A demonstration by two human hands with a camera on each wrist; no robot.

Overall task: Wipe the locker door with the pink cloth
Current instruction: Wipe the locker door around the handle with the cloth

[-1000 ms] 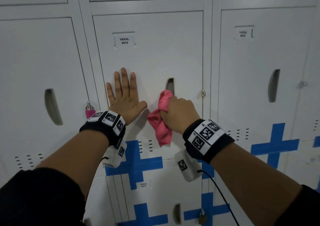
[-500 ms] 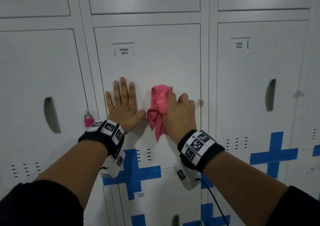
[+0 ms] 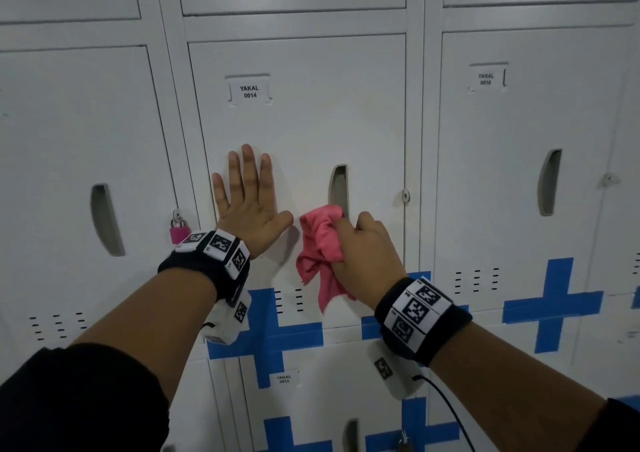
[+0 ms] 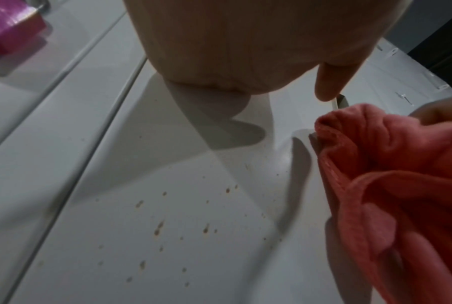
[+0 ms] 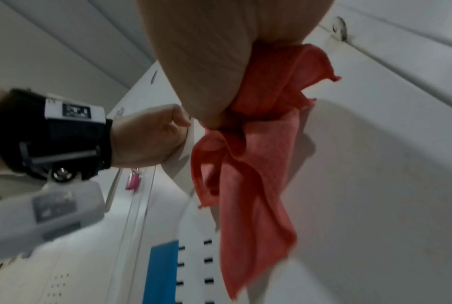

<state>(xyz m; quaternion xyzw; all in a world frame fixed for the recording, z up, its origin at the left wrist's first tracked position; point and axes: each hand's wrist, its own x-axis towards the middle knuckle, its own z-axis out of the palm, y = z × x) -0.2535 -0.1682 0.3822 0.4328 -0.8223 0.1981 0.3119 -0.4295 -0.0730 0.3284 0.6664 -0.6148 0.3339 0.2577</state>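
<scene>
On the white locker door [image 3: 311, 122] labelled YAKAL 0014, your left hand [image 3: 249, 205] lies flat, fingers straight and slightly spread, palm pressed to the metal left of the recessed handle slot [image 3: 338, 188]. Your right hand [image 3: 367, 247] grips the pink cloth [image 3: 320, 243], fingers curled round its bunched upper part, and holds it against the door just below the handle slot, between your two hands; a loose tail of the cloth hangs down toward the vent slits [image 3: 289, 301]. In the left wrist view, small brown specks [image 4: 162, 226] dot the door below your palm. A pink padlock [image 3: 179, 228] hangs on the neighbouring locker to the left, near your left wrist. Blue tape crosses [image 3: 552, 304] mark the lower edges of the doors.
</scene>
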